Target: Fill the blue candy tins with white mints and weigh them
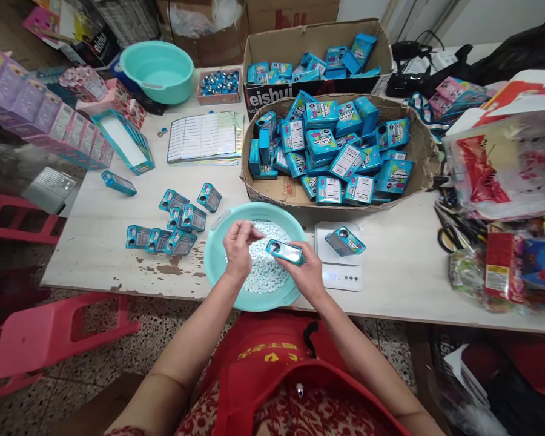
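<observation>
Red apron (263, 336) up close, then steady the box (287, 252) over the tub (214, 260) to catch spills, gripping snugly with right fingers (307, 249), near left fingers (240, 234) pinched together (can't tell on what, tbh).

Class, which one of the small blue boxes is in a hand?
The blue box in the right hand, over the basin of white pieces. Others stand on the table or scale, or lie in cardboard cartons.
</observation>
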### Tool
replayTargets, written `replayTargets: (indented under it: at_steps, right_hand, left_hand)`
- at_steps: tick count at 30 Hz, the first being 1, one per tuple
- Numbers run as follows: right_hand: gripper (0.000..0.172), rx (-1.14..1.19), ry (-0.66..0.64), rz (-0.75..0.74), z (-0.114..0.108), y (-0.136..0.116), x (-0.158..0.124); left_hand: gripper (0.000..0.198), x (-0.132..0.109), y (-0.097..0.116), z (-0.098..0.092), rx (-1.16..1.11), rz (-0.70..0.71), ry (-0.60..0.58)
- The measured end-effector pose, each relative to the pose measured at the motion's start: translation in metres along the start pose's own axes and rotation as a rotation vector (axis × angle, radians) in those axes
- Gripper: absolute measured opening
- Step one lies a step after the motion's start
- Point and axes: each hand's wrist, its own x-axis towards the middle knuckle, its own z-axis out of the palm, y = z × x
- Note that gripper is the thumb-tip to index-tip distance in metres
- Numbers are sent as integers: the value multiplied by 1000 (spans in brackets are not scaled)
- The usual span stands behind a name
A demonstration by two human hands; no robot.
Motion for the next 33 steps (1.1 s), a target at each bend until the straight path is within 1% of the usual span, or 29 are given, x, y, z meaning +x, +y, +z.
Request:
replayTargets:
  at_steps: [1, 2, 3, 4, 6, 8, 10, 11, 14, 16, 17, 18, 20, 22, 24, 25, 26, 28, 29, 31, 33]
  right_hand:
    - [33, 12, 46, -34, 0, 7, 1]
    - [34, 19, 91, -66, 0, 15, 1]
    - [35, 20, 133, -94, 1, 21, 1]
    - [36, 17, 167, -120, 3, 28, 1]
    - [36, -2, 213, -156, 8, 37, -1]
    - [35, -21, 236, -169, 12, 41, -2]
    - [34, -34, 244, -158, 15, 42, -2]
    - [34, -38, 244, -149, 15, 41, -2]
    - [34, -51, 217, -124, 14, 39, -1]
    - [34, -60, 195, -112, 14, 38, 0]
    - [34, -66, 187, -106, 14, 37, 0]
    - [34, -74, 180, -97, 13, 36, 1]
    - [33, -88, 159, -84, 12, 34, 1]
    - [32, -81, 127, -84, 10, 29, -1]
    - [30, -54, 92, -100, 8, 21, -4]
    - [30, -41, 78, -105, 7, 17, -6]
    - [30, -36, 58, -105, 7, 14, -9]
    - [27, -54, -22, -92, 8, 8, -15]
    - [25, -74, -73, -81, 9, 7, -17]
    - [22, -116, -156, -68, 13, 5, -21]
    - [24, -147, -187, -82, 16, 3, -22]
  left_hand:
    - [26, 6, -13, -5, 127, 48, 34]
    - [25, 11, -28, -9, 283, 90, 21]
    - [24, 14, -44, -12, 451, 124, -54]
    - [22, 13, -60, -12, 609, 150, -172]
    - [24, 3, -86, -7, 851, 187, -450]
    - [31, -16, -100, -2, 1022, 224, -666]
    - [38, -35, -100, -3, 1158, 240, -832]
    - [39, -42, -97, -8, 1207, 242, -915]
    - [40, -50, -80, -34, 1292, 232, -1151]
    - [36, -46, -71, -54, 1337, 203, -1241]
    - [32, -42, -68, -63, 1358, 172, -1250]
    - [28, -38, -67, -70, 1370, 126, -1227]
    - [21, -29, -68, -79, 1362, 22, -1118]
    - [17, -20, -69, -80, 1331, -32, -1008]
    - [19, -14, -66, -76, 1200, -92, -864]
    - [21, -12, -62, -73, 1073, -157, -770]
    - [23, -11, -56, -69, 899, -246, -649]
    - [26, -13, -40, -60, 484, -408, -396]
    - [27, -15, -31, -54, 294, -444, -301]
    - [26, -20, -14, -41, -28, -423, -174]
    - [23, -23, -1, -28, -265, -358, -120]
